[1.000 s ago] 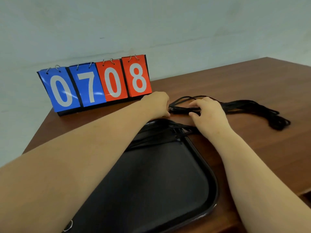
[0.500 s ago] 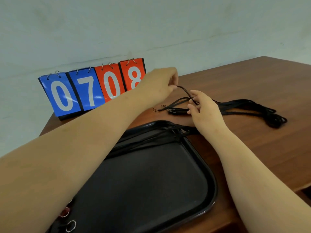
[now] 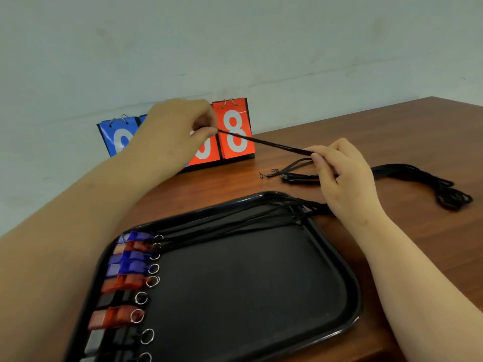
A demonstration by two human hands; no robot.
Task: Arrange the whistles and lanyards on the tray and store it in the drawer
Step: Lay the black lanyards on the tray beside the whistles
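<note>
A brown wooden table [image 3: 392, 131] stands against a pale wall [image 3: 235, 48]. Over it we see one black lanyard [image 3: 264, 142] drawn straight between two hands, clear of the wood. The left hand [image 3: 180, 126] is raised in front of the scoreboard [image 3: 232, 129], thumb and forefinger pinching one end. The right hand [image 3: 345, 173] sits lower, fingers curled, pinching the other end. Half a second ago the hands were nearly together; now they are well apart and the lanyard is taut. By the right hand a loose bundle of lanyards [image 3: 418, 176] lies on the table; we cannot count its strands. Nearer us, one black tray [image 3: 350, 283] holds nine whistles [image 3: 122, 282] in a column along its left edge: three blue, three red, three dark, the lowest cut by the frame. Several attached cords [image 3: 235, 220] run from the top whistles over the tray's far right corner.
</note>
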